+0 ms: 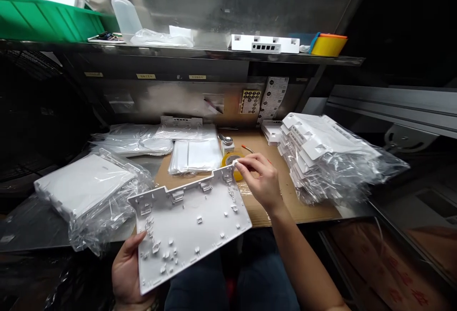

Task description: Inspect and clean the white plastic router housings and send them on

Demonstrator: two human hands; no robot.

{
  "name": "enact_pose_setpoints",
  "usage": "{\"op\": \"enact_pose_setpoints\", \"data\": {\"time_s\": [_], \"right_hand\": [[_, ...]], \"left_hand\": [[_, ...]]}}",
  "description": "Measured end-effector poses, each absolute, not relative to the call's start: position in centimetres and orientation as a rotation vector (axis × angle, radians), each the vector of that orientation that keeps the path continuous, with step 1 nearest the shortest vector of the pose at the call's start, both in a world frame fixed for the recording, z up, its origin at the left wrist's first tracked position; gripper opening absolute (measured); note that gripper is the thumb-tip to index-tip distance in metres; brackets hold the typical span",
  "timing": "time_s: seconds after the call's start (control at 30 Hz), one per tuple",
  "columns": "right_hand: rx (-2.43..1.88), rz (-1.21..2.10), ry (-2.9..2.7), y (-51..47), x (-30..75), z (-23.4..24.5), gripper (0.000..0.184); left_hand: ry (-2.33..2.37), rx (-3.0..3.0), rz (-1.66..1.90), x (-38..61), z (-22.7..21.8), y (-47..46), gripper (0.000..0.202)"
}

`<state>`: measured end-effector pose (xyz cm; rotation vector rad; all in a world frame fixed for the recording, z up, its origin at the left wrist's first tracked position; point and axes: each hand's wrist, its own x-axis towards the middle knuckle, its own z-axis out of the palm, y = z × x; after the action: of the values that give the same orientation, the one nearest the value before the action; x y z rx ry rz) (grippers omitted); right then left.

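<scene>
My left hand [130,270] grips a white plastic casing [189,235] by its left edge, thumb on the inner face. The casing is tilted above the front of the bench, showing its inside with clips and small posts. At its far right corner, my right hand [260,177] pinches a small white wad [234,162] between thumb and fingertips; its material is unclear. Just behind that corner lies a roll of yellow tape [227,158], partly hidden. A small dispenser bottle with a metal lid [227,144] stands behind the tape.
Bagged white casings are stacked at right [314,154], with another bagged casing [85,182] at left. Plastic sleeves [194,156] lie on the cardboard [307,208]. The shelf [207,53] above carries a green bin [46,20], a squeeze bottle [125,13] and a casing with ports [264,44].
</scene>
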<state>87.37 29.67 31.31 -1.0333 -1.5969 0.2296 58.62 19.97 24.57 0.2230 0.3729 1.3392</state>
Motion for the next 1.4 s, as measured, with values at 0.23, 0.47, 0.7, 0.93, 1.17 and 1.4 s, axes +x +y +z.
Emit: {"op": "enact_pose_setpoints", "data": {"time_s": [0.23,0.47,0.7,0.93,1.17,1.4], "right_hand": [[-1.119,0.264,-1.560,30.7,89.3,29.0,0.013],[-0.995,0.305,-1.514,28.4,85.7,31.7,0.008],[-0.720,0.334,-1.614,25.8,79.1,34.7,0.019],[-0.746,0.308,-1.539,25.8,79.6,35.2,0.017],[-0.877,0.234,-1.611,28.7,81.7,33.3,0.012],[-1.663,0.166,-1.630,38.9,87.3,25.6,0.037]], "left_hand": [[0.344,0.225,1.336,60.5,26.7,20.9,0.056],[0.749,0.185,1.554,64.1,28.1,21.0,0.079],[0.730,0.365,1.571,67.9,30.4,20.8,0.070],[0.737,0.419,1.621,68.6,30.6,21.0,0.068],[0.796,0.339,1.644,67.6,30.1,21.2,0.078],[0.756,0.210,1.645,64.3,30.0,21.3,0.085]]}}
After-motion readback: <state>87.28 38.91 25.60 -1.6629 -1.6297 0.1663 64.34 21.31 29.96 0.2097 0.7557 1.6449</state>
